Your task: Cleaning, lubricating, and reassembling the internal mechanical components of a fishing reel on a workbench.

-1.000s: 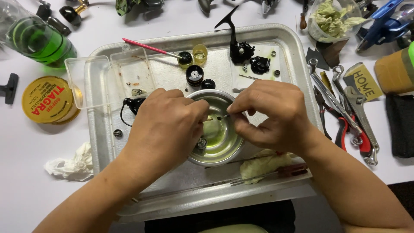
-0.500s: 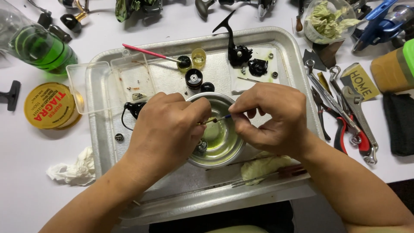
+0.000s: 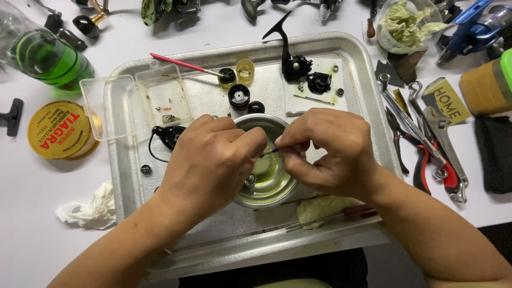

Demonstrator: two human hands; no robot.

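2 hands meet over the small metal bowl (image 3: pixel 266 176) at the middle of the steel tray (image 3: pixel 362 101). My right hand (image 3: pixel 333 154) pinches a thin blue-tipped tool (image 3: pixel 271 152); my left hand (image 3: pixel 213 160) is curled shut on something small I cannot make out. Since 1 second ago the hands have drawn slightly apart, baring the tool above the bowl's greenish liquid. Black reel parts (image 3: pixel 298 66) lie beyond the bowl, pliers (image 3: pixel 421 160) right of the tray.
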